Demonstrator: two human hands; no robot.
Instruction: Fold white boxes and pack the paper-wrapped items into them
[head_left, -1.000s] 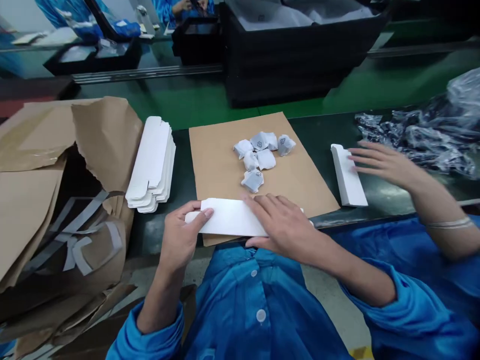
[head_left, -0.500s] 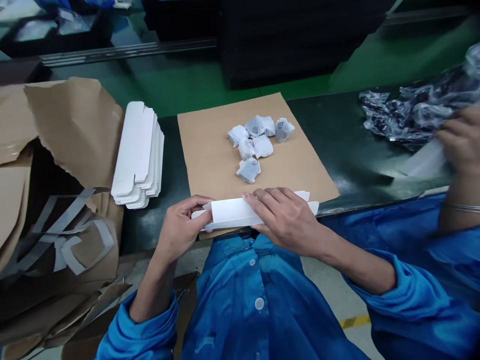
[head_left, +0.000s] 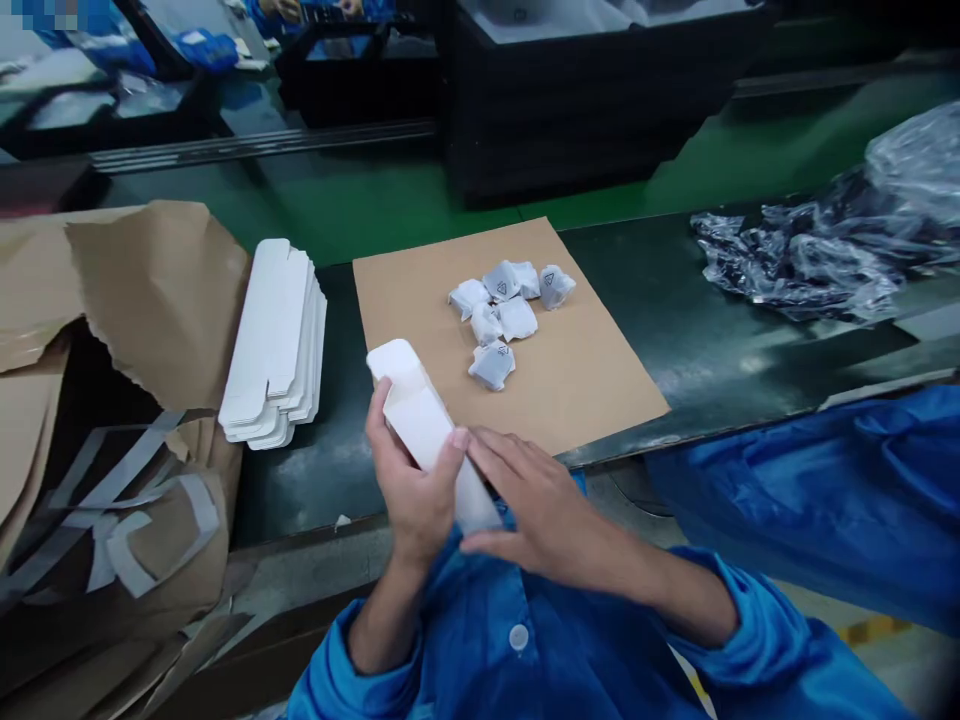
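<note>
A narrow white carton (head_left: pixel 424 425) is tilted up in front of my body, its far end open with a flap standing out. My left hand (head_left: pixel 412 490) is wrapped around its middle, thumb on the top face. My right hand (head_left: pixel 532 500) grips the near end, with the fingers along the right side and the thumb by the bottom. What lies inside the carton is hidden. Several small white wrapped packets (head_left: pixel 493 365), some with a printed triangle mark, lie on a brown cardboard sheet (head_left: pixel 600 400) beyond my hands.
Flat white cartons (head_left: pixel 262 340) are stacked to the left, beside a torn brown cardboard box (head_left: pixel 157 300) with strips of tape. Crumpled clear plastic bags (head_left: pixel 817 250) lie at the right. A black bin (head_left: pixel 562 120) stands behind. A blue-clothed person (head_left: pixel 825 480) is at the right.
The carton went from lying level at the table edge to tilted up, closer to my body. My left hand shifted to its middle, my right to its near end. The neighbour's hand left view.
</note>
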